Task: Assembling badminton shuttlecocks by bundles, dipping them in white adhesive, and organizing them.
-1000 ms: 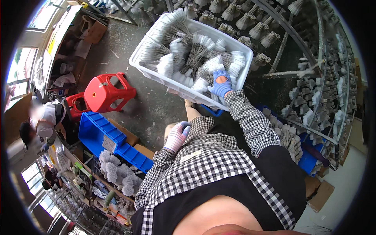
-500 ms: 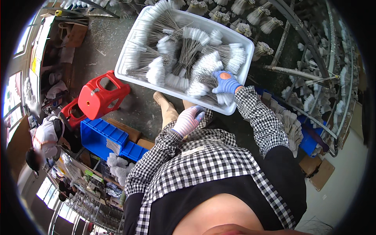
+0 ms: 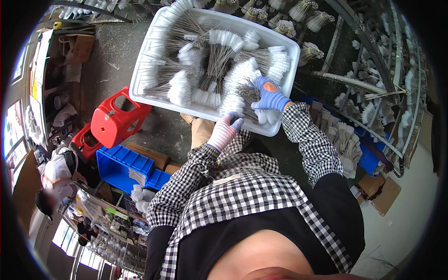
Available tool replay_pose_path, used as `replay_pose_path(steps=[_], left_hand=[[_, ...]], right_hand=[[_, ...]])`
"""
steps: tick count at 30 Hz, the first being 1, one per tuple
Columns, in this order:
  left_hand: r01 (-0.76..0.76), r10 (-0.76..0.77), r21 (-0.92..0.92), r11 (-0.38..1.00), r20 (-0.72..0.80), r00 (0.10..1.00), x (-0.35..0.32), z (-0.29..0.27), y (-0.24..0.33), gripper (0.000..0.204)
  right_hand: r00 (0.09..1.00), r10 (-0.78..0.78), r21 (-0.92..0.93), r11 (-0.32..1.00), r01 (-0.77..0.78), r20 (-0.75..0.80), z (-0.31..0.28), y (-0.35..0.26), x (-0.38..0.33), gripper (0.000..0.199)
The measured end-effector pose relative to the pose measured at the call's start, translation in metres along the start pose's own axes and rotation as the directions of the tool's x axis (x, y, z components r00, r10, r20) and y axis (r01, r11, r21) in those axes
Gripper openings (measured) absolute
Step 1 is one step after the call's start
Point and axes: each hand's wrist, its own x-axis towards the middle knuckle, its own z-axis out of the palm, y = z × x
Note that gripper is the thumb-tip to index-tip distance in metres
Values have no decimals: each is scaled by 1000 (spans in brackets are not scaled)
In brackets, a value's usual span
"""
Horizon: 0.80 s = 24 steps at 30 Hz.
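Observation:
A white plastic tub [image 3: 161,105] holds several bundles of brushes [image 3: 223,44] with white bristle heads and thin wire stems. My right hand [image 3: 270,96], in a blue striped glove with a tan patch on its back, is closed around the wire stems of a brush bundle [image 3: 248,90] on the tub's right side. Its fingertips are partly hidden among the stems. At the near rim my left hand [image 3: 223,133], in a pink-and-white striped glove with grey-blue fingertips, has thumb and fingers apart. It is beside white brush heads [image 3: 232,103], with nothing visible in its grasp.
Red plastic stools [image 3: 112,122] stand left of the tub, with blue crates [image 3: 122,168] nearer me. Metal racks [image 3: 357,83] with many brush bundles line the right side. Flattened cardboard [image 3: 386,196] lies at the lower right. Another person [image 3: 58,172] is at far left.
My left hand has moved up to the tub's near rim, and its fingers have spread. My right hand stays on the brush bundle. The tub appears slightly farther left in view.

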Motion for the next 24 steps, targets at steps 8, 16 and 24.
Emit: replay_pose_path(steps=[8, 16, 24], left_hand=[[-15, 13, 103, 995, 25, 1000, 28, 50, 7, 25], [-77, 72, -36, 996, -106, 992, 66, 129, 41, 86], [-285, 150, -329, 900, -379, 913, 110, 123, 66, 42]], right_hand=[[992, 27, 25, 999, -30, 122, -20, 36, -17, 85], [998, 31, 34, 999, -33, 58, -76, 49, -49, 89], [987, -125, -184, 977, 105, -100, -55, 9, -32, 52]])
